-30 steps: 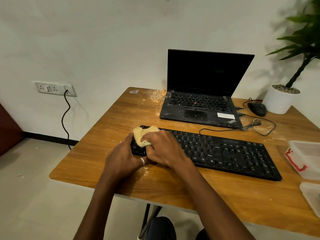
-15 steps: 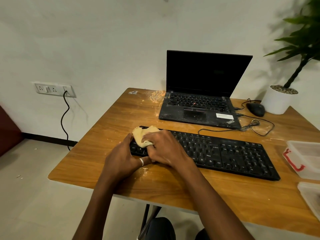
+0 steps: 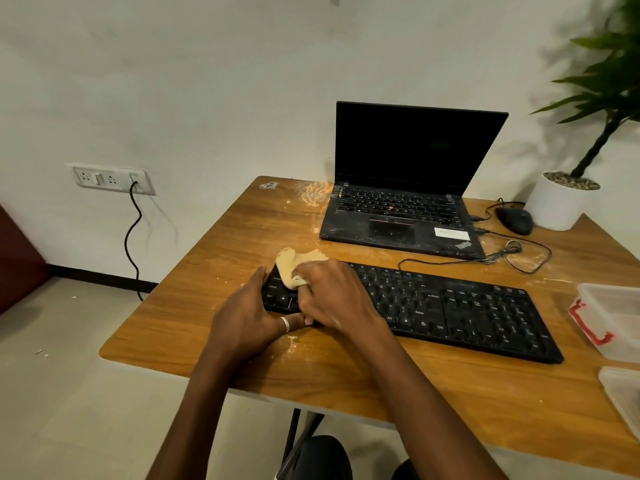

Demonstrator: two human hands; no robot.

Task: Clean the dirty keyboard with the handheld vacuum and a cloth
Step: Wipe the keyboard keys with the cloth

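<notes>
Cloth [image 3: 294, 268], looking soft, light and easily bunched, is sitting on the keyboard's [image 3: 450, 306] left end, with the right hand [image 3: 332, 296] curling its fingers round it and pressing down. The left hand [image 3: 246, 317] is bracing that end with fairly straight fingers, since the stiff, light board is probably sliding easily. Both hands are hiding the keys beneath them, and no vacuum is showing.

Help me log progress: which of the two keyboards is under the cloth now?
The separate keyboard nearest the person, not the one on the laptop; the right hand grips the cloth on its left end.
</notes>
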